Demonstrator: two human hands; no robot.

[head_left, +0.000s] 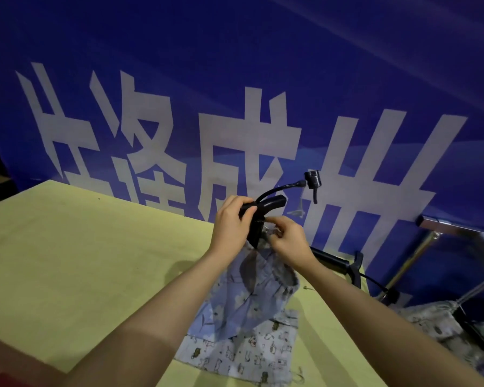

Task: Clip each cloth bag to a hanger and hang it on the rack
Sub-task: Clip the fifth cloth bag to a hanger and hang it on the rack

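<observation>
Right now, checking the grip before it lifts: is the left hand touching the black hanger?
Touching. The head view shows the left hand with its fingers wrapped around the black hanger, thumb pressed on its bar.

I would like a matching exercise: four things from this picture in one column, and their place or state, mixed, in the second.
Things:
1. black hanger
2. blue floral bag
3. cat-print bag
4. second hanger

Places or states:
A. flat on the table, partly under another bag
B. lying at the table's far edge
C. gripped in the left hand
D. lifted at its top, under the clip

Pairs: 1-C, 2-D, 3-A, 4-B
</observation>
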